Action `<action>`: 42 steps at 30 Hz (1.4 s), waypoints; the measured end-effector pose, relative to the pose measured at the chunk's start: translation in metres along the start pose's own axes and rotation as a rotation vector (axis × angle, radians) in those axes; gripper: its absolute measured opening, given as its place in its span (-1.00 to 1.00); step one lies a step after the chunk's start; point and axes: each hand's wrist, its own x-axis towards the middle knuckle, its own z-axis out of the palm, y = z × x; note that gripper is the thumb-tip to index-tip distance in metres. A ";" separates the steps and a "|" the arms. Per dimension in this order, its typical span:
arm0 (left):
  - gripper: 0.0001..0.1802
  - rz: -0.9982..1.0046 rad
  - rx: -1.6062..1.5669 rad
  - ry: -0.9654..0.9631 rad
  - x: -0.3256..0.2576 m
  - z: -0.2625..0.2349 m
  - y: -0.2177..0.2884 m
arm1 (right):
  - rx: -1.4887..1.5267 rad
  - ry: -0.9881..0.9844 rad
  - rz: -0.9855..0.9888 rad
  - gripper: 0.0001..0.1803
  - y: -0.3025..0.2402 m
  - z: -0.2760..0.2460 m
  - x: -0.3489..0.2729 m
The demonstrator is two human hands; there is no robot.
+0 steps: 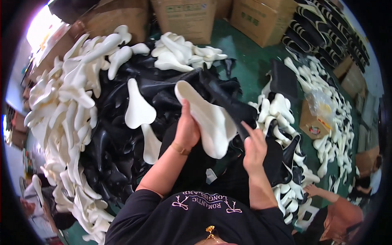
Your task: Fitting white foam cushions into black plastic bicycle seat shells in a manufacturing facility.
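My left hand [187,130] grips a cream foam saddle pad [208,118] by its narrow side, holding it up in front of me. My right hand [254,148] holds the edge of a black saddle cover [228,98] that drapes behind and to the right of the pad. The cover partly wraps the pad's wide end. A gold bracelet sits on my left wrist. Both forearms come up from the lower edge over my dark shirt.
A heap of black covers [118,143] and white foam pads [69,106] fills the left. More pads lie at the right [281,110], around a small cardboard box [312,122]. Large cartons [188,16] stand at the back on a green floor [253,65]. Another person's arm [322,192] shows lower right.
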 end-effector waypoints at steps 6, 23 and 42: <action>-0.32 0.065 -0.017 0.029 -0.010 0.011 -0.004 | -0.061 -0.075 -0.170 -0.62 -0.004 0.031 -0.019; -0.27 0.105 -0.091 0.043 -0.014 0.003 -0.005 | -0.236 -0.090 -0.300 -0.61 -0.011 0.065 -0.013; -0.77 -0.126 -0.181 0.121 -0.005 -0.026 0.006 | -0.195 -0.240 -0.418 -0.52 -0.003 0.075 -0.007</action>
